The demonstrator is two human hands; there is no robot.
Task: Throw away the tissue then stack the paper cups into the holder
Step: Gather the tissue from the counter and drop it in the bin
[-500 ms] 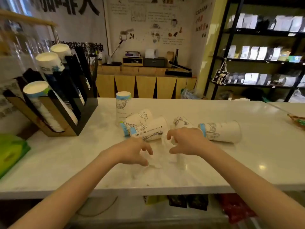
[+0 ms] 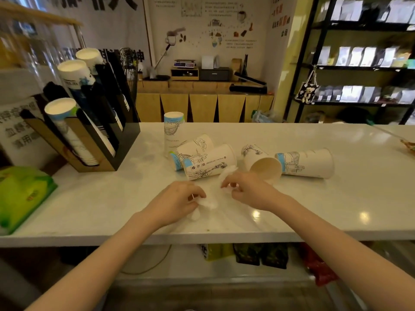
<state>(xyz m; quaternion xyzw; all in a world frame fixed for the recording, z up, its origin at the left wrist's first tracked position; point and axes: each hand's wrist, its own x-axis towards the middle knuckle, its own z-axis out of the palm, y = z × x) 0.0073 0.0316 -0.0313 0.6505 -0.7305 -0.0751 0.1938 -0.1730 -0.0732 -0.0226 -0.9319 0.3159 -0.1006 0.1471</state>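
A white tissue [image 2: 210, 202] lies crumpled on the white counter [image 2: 336, 209], stretched between both hands. My left hand [image 2: 177, 203] pinches its near end and my right hand [image 2: 247, 189] pinches its far end. Just behind the hands lie several printed paper cups on their sides: two overlapping ones [image 2: 208, 162], one with its mouth toward me [image 2: 261, 163], and one further right [image 2: 307, 162]. Another cup [image 2: 174, 131] stands upside down behind them. The black and wooden cup holder [image 2: 107, 140] at the left holds slanted stacks of cups.
A green packet [image 2: 20, 196] lies at the counter's left edge. Bags sit on the shelf under the counter [image 2: 258, 257]. A wooden cabinet [image 2: 202, 106] with devices stands at the back, and dark shelving [image 2: 359, 63] fills the right.
Both hands have closed on the tissue and gathered it up from flat on the counter. The right hand has drawn back, uncovering the cup with its mouth toward me.
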